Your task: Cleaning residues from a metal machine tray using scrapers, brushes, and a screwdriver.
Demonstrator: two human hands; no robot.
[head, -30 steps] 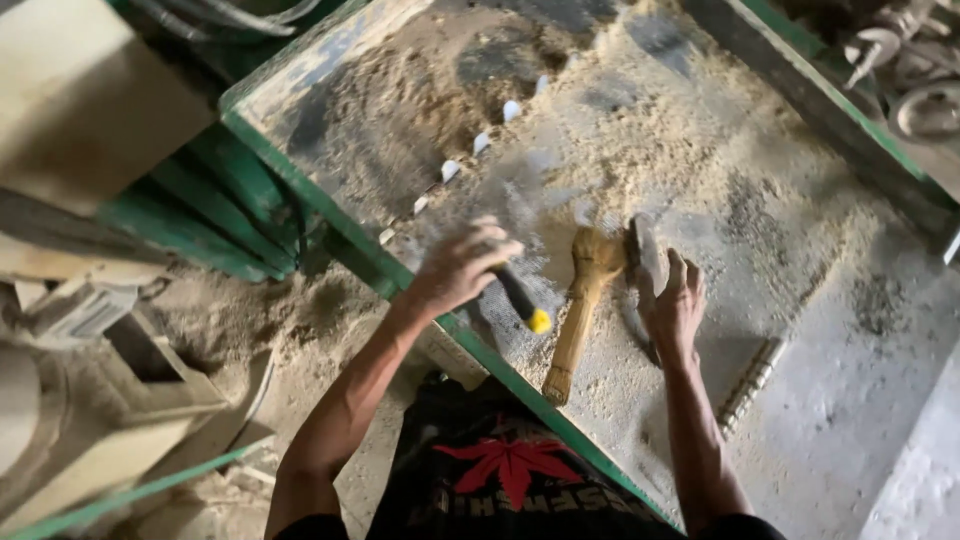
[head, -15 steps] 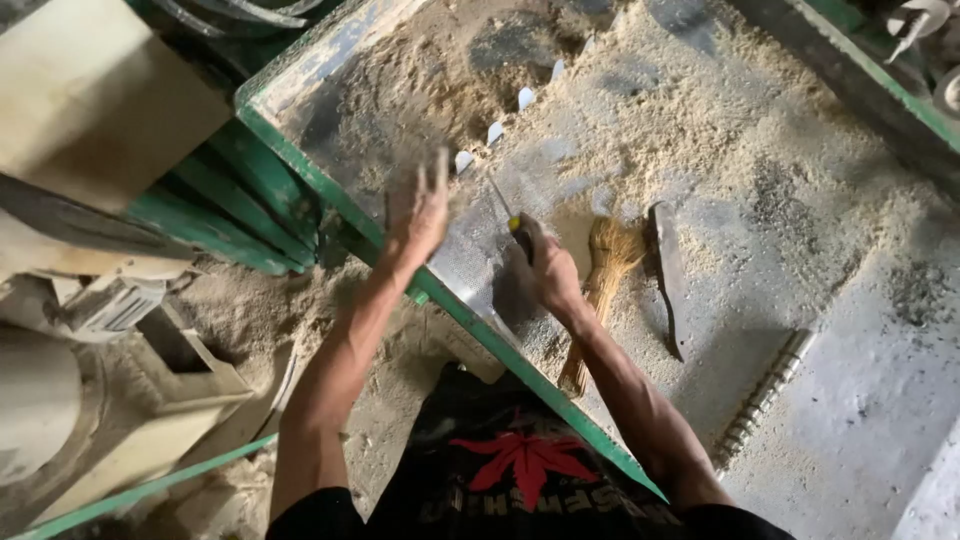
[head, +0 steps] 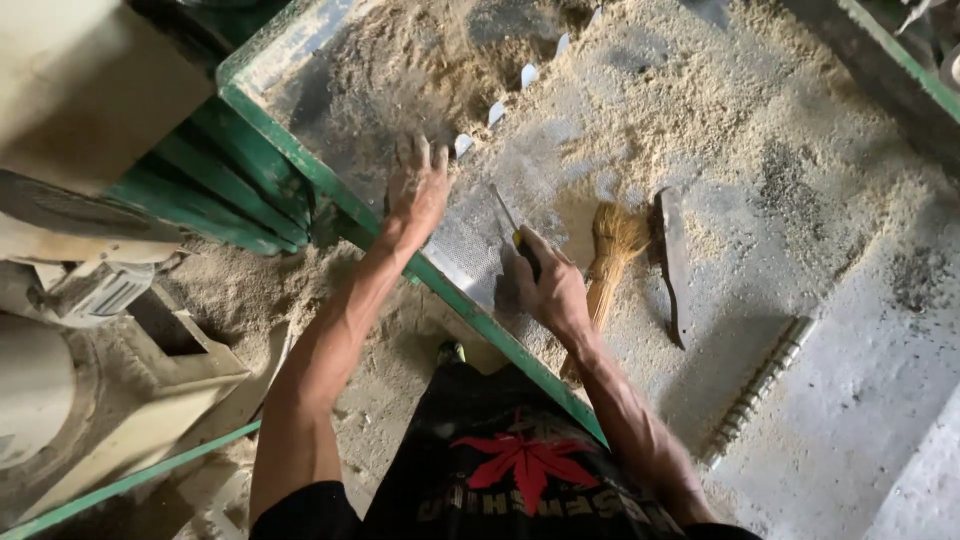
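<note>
While left hand presses flat, right hand grips screwdriver

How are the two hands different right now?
The left hand lies flat and open on the dusty machine table; the right hand is closed around a screwdriver. The left hand holds nothing. Both rest near the table's green edge.

On the sawdust-covered metal desk, a straw hand brush is laid; a dark curved blade is placed just right of it, a yellow-collared screwdriver left.
</note>
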